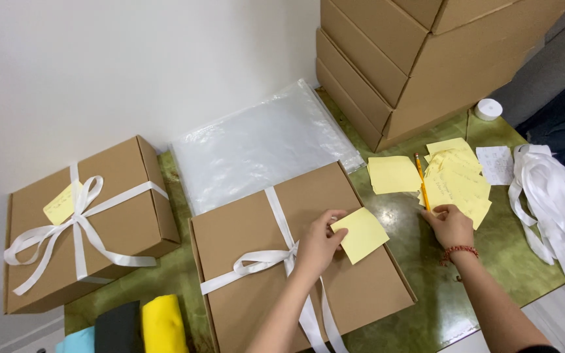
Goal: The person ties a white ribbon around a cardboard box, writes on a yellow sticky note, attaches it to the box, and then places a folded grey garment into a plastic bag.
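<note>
Left hand (317, 243) pinches a blank yellow sticky note (360, 234) at its left edge, thumb and fingers closed on it, note lying just right of the bow on the centre box (361, 287), lower middle of frame. Right hand (451, 224) is closed around the lower end of a yellow pencil (421, 180), tip area resting by the pile of written yellow notes (459, 183), right of centre

Progress, judged from layout: centre box is already closed and tied with white ribbon (276, 258), bow done, but its note is not yet tucked under the ribbon and looks unwritten, so labelling of this box is mid-step. Box at left (125, 216) looks finished: ribbon crossed, bow tied, yellow note slipped under it

Near bottom left: folded clothes (142, 327) in blue, black, yellow, unpacked as far as visible. Mid-frame: clear plastic bags (256, 140) flat behind the centre box, one loose yellow note (392, 174) on the green tabletop (420, 261), a white paper slip (496, 163), bundle of cut white ribbons (557, 202) at right edge. Far: small white tape roll (489, 108) upper right, stack of flat brown boxes (413, 59) top centre, apparently not yet ribboned. So several boxes seem left to do
</note>
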